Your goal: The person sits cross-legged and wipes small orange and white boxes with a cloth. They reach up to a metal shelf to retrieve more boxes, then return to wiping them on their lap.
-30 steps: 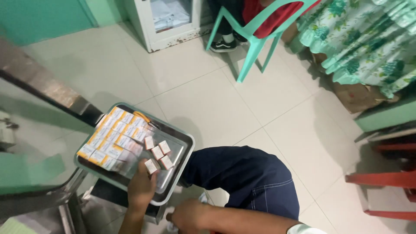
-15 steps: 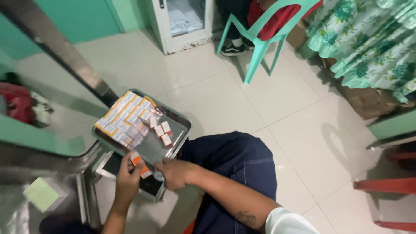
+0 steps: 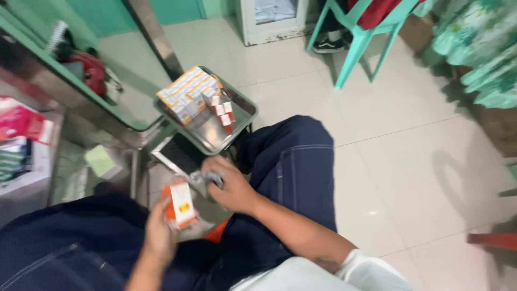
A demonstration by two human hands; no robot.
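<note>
Boxes (image 3: 189,91) of small white-and-orange cartons fill the far half of a metal tray (image 3: 239,119), the biggest item in the working area, which sits just beyond the person's knees above the pale tiled floor (image 3: 420,145). A green-edged counter (image 3: 81,91) runs along the left, with a red object on it.

Lower down, the right hand (image 3: 229,186) rests near the tray's front corner, fingers curled tightly around a small greyish thing; blur hides what it is.

Smallest is the single carton (image 3: 180,203), white with orange ends, clamped in the fingers of the left hand (image 3: 159,229) over the lap, well apart from the stacked ones. Its long axis stands nearly upright, tilted slightly to the left at the top, broad printed face toward the camera.

Judging from this, the step in hand is handling one carton taken out from the batch; the next move would call for bringing both hands together on it.
</note>
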